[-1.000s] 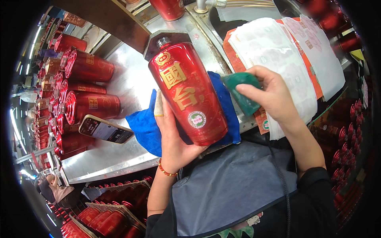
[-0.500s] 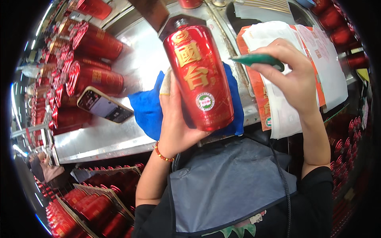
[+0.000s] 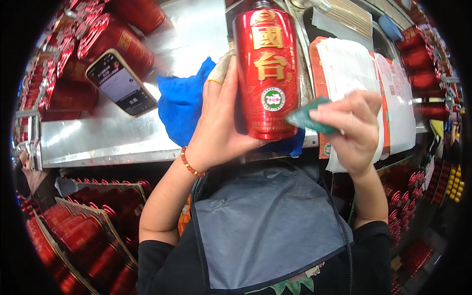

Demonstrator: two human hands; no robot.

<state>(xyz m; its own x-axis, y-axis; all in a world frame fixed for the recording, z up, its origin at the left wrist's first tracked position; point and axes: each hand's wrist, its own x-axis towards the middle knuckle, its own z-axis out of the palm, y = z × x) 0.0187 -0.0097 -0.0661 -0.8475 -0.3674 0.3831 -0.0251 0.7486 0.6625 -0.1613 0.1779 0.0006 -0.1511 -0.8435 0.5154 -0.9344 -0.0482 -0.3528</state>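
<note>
A red glass bottle with gold characters and a round white-and-green label stands nearly upright in the picture, its neck at the top edge. My left hand grips its left side and lower end, the thumb running under the base. A knitted finger cover sits on one of its fingers. Pinched in my right hand is a thin green scraper, slightly blurred. Its pointed tip meets the bottle's lower right edge; whether it presses there I cannot tell. Behind the bottle lies a blue cloth.
A phone leans by several red bottles on the metal table. White sheets over orange ones lie to the right. Crates of red bottles stand at lower left. A grey apron covers my lap.
My right hand has come down and left, bringing the scraper from mid-air to the bottle's lower right edge. The bottle has turned straighter. The whole view has shifted a little.
</note>
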